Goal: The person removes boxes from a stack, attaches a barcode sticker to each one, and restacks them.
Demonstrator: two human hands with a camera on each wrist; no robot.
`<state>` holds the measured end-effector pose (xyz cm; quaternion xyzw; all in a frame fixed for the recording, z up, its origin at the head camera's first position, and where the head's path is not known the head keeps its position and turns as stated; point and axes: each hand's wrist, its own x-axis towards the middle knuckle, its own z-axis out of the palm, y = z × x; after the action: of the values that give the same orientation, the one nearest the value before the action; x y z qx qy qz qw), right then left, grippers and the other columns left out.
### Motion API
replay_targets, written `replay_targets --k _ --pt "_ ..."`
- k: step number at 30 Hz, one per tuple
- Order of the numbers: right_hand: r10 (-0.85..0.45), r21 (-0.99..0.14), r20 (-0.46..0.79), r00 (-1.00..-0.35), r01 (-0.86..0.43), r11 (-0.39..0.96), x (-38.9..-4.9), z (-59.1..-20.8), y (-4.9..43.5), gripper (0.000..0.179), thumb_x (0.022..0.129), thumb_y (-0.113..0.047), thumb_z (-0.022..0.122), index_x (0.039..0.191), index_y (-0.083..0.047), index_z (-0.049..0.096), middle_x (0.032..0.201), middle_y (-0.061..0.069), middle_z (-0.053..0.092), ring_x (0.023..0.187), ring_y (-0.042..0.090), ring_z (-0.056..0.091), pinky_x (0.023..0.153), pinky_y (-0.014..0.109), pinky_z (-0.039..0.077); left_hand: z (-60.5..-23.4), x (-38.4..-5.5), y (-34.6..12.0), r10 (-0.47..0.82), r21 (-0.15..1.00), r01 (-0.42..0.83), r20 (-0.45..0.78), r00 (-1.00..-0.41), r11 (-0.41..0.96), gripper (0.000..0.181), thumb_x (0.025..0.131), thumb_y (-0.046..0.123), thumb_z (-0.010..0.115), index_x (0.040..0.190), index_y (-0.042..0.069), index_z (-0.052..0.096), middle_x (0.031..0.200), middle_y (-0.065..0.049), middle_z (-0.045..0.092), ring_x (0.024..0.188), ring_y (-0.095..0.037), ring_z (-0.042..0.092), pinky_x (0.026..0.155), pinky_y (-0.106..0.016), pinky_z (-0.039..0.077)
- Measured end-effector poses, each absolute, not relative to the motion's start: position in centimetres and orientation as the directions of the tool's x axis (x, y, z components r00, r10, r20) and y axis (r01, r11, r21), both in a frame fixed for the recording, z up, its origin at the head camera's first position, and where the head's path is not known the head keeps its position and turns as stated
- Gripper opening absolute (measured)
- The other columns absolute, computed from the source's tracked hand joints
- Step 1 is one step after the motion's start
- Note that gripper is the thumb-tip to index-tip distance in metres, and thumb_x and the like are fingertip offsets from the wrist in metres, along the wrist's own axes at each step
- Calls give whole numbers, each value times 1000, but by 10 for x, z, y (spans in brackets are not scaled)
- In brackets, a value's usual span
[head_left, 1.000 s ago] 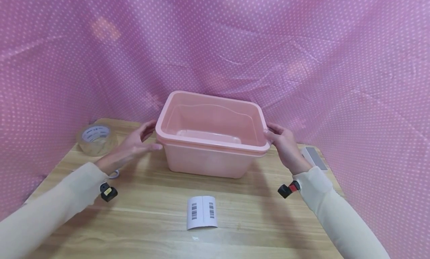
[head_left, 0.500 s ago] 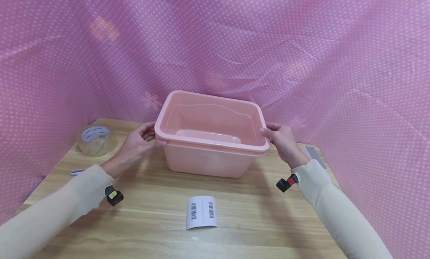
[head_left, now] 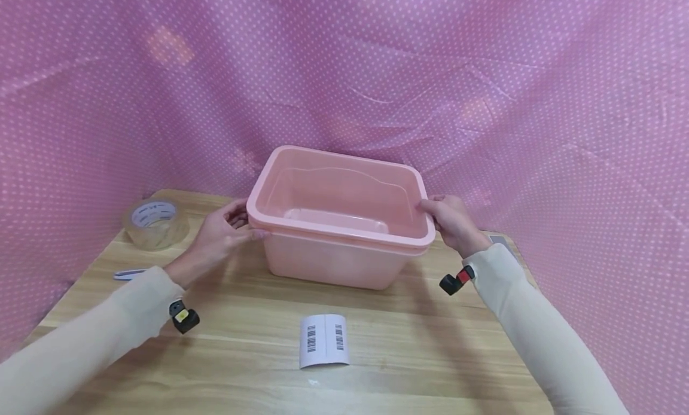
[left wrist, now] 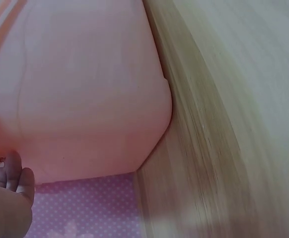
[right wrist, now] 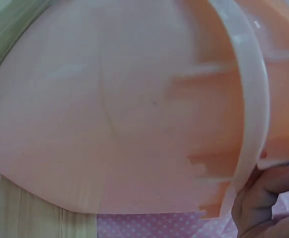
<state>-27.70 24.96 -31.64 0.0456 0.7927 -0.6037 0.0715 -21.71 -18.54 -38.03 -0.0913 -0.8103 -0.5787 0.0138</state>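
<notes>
Two pink plastic bins (head_left: pixel 339 256), one nested in the other with doubled rims, stand on the wooden table in the head view. At the left end my left hand (head_left: pixel 218 237) holds the rim, its thumb along the front corner and its fingers curled beneath. My right hand (head_left: pixel 453 220) grips the right rim, the thumb over the top edge and the fingers below it. In the right wrist view, curled fingers (right wrist: pixel 256 198) press under a rim, and a second rim shows beyond it. The left wrist view has the bin's outer wall (left wrist: pixel 85 89) and fingertips close to it.
A roll of clear tape (head_left: pixel 156 225) lies at the table's back left. Near the left sleeve is a slim white-and-blue object (head_left: pixel 128 274), partly covered. A curled barcode sheet (head_left: pixel 324 341) lies in front of the bins. Behind the right wrist sits a grey-and-white item (head_left: pixel 500 241). Pink dotted cloth (head_left: pixel 344 68) surrounds the table.
My left hand has moved right onto the rim, its thumb now against the front corner. The right thumb has come over the rim. The bins have shifted very slightly towards me at the right end.
</notes>
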Motion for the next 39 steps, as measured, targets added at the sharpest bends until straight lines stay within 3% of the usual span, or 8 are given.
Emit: replay_targets --k 3,8,16,20,28,39 --pt "-26 -965 -195 -980 187 186 -281 -316 250 21 85 0 63 68 -13 64 51 -10 48 44 0 40 41 13 39 -381 -217 -187 135 930 183 146 -980 320 89 85 29 83 155 3 36 158 -17 45 145 -33 45 120 -42 40" --pt "1 -972 -233 -973 233 39 -284 -314 248 33 83 3 61 55 -15 58 47 -10 44 41 1 41 38 15 38 -382 -220 -187 156 921 228 186 -970 317 87 85 29 83 154 4 38 158 -16 45 146 -33 43 122 -49 37" --pt "67 -973 -231 -971 229 -38 -289 -309 241 21 82 0 61 65 -14 64 58 -8 59 53 5 58 51 19 54 -383 -228 -190 152 901 271 231 -961 340 81 85 27 83 151 3 43 151 -16 53 138 -31 53 115 -34 46" --pt "83 -974 -217 -973 210 -85 -290 -306 240 17 81 2 61 73 -11 68 68 -5 68 66 8 66 62 23 61 -385 -231 -190 150 891 283 245 -958 354 80 85 26 83 151 2 43 151 -18 53 137 -32 53 115 -35 46" --pt "75 -969 -163 -984 145 -197 -289 -301 238 20 82 5 57 77 -7 72 77 -1 72 74 9 67 70 22 61 -388 -236 -192 169 910 295 255 -952 291 74 86 19 82 148 0 47 149 -20 54 139 -34 51 106 -12 46" --pt "129 -958 -161 -979 123 -260 -288 -294 232 22 81 8 57 79 -6 75 80 -1 76 82 10 69 80 23 62 -390 -237 -194 155 895 309 272 -950 323 70 86 22 82 148 8 51 145 -14 60 128 -22 58 99 -10 51"
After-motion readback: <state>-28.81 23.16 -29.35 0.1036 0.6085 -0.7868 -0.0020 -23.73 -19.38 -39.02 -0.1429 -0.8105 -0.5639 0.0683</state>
